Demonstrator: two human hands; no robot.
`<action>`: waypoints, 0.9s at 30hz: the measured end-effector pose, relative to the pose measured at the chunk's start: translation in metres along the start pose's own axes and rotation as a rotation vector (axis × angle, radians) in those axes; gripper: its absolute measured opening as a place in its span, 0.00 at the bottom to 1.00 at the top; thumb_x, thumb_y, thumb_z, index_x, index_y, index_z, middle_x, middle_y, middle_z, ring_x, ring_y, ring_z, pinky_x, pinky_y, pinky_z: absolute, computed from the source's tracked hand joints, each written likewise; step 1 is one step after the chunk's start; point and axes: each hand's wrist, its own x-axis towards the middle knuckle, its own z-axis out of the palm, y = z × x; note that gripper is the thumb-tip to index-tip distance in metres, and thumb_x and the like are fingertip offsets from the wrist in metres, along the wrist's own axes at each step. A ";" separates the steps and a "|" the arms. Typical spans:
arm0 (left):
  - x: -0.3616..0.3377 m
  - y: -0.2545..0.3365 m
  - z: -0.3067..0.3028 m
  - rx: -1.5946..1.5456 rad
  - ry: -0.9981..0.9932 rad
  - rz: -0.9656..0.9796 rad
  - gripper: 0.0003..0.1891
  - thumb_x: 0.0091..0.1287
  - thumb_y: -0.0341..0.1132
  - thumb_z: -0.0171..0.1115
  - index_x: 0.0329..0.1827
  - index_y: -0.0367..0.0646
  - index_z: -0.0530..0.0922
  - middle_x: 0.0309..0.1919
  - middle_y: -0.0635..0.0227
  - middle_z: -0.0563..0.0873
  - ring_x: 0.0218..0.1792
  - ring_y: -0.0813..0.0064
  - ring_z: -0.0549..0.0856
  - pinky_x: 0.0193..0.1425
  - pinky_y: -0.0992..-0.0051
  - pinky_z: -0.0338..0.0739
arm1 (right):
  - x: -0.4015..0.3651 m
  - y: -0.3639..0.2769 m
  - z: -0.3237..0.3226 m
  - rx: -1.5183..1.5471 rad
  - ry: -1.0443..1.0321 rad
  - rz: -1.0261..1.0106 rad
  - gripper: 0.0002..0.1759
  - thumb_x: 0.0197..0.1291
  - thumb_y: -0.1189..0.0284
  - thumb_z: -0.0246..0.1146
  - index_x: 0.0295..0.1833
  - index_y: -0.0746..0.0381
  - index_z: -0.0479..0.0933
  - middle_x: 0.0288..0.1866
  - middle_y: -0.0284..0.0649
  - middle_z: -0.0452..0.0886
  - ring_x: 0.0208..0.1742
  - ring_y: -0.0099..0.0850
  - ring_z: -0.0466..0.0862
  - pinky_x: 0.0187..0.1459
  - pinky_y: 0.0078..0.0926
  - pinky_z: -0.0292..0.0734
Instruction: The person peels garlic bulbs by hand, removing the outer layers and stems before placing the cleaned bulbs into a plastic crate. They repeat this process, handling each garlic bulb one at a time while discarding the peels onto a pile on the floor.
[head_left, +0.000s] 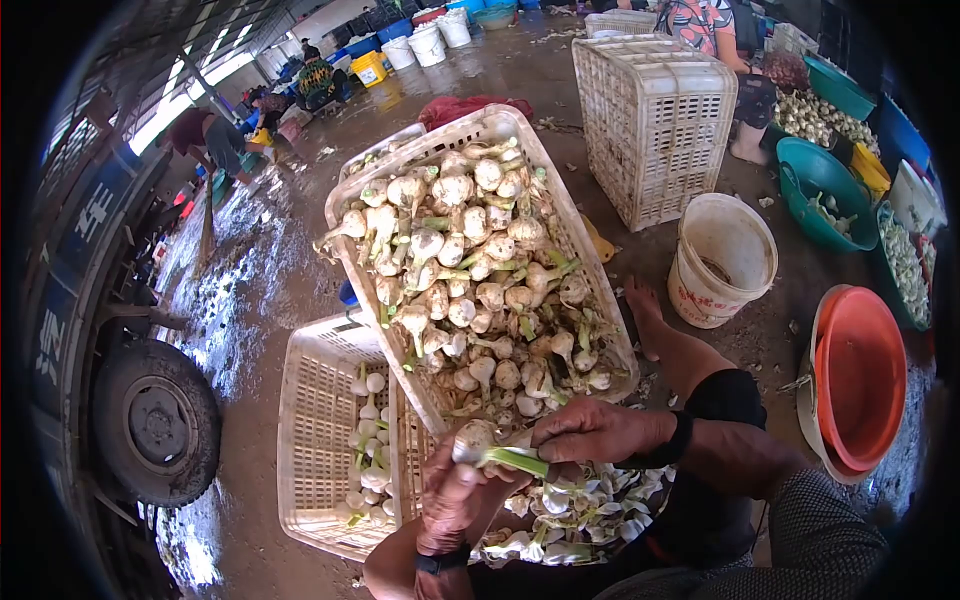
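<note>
In the head view, my left hand [452,495] is closed around a garlic bulb [474,440] whose green stem points right. My right hand [605,432] pinches the pale outer leaves by the stem's end. Just beyond, a tilted plastic crate [590,225] is heaped with soil-stained garlic bulbs [462,270], their stems still attached. Left of my hands, a second crate [312,430] contains several cleaner white bulbs [372,430]. Below my right hand lies a pile of stripped leaves and skins [570,525]. My right fingertips partly hide what they grip.
Right of the full crate are a dirty white bucket [712,285], a stacked pair of basins [865,375] and a tall crate [655,130]. A vehicle wheel [157,423] stands at left. Other people sit or bend in the background [322,82]. Parts of the floor [250,400] look wet.
</note>
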 end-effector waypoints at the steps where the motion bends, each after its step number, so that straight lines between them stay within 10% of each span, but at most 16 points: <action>1: -0.001 0.005 0.008 0.218 0.016 -0.001 0.38 0.60 0.50 0.71 0.65 0.31 0.69 0.47 0.56 0.83 0.46 0.64 0.85 0.49 0.61 0.84 | 0.000 0.000 0.000 0.004 -0.003 -0.029 0.13 0.73 0.66 0.54 0.45 0.65 0.78 0.30 0.31 0.82 0.29 0.17 0.80 0.30 0.19 0.75; 10: -0.004 -0.002 0.002 0.195 -0.077 -0.202 0.32 0.59 0.43 0.74 0.59 0.28 0.73 0.49 0.58 0.82 0.52 0.66 0.81 0.61 0.65 0.76 | 0.014 0.018 -0.014 -0.945 0.465 -0.368 0.06 0.60 0.74 0.62 0.39 0.65 0.75 0.27 0.47 0.76 0.29 0.46 0.81 0.30 0.38 0.74; 20: -0.001 -0.018 -0.020 0.161 -0.248 -0.185 0.32 0.56 0.38 0.74 0.61 0.29 0.73 0.48 0.57 0.82 0.50 0.65 0.81 0.60 0.65 0.76 | 0.026 0.044 -0.025 -1.122 0.753 -0.191 0.09 0.58 0.70 0.61 0.33 0.63 0.70 0.27 0.49 0.76 0.31 0.53 0.79 0.32 0.47 0.73; 24: -0.005 -0.011 -0.007 0.000 -0.261 -0.115 0.33 0.54 0.35 0.75 0.62 0.31 0.73 0.49 0.57 0.82 0.52 0.63 0.81 0.60 0.63 0.77 | 0.015 0.042 -0.041 -1.135 0.606 0.057 0.14 0.59 0.64 0.61 0.33 0.64 0.73 0.27 0.50 0.77 0.30 0.53 0.79 0.32 0.46 0.74; 27: 0.001 -0.006 -0.004 -0.109 -0.170 0.007 0.34 0.52 0.28 0.73 0.65 0.33 0.72 0.57 0.54 0.79 0.56 0.58 0.81 0.57 0.62 0.81 | 0.006 0.038 -0.031 -1.019 0.023 0.019 0.19 0.64 0.58 0.62 0.35 0.65 0.77 0.26 0.52 0.78 0.30 0.49 0.79 0.33 0.41 0.73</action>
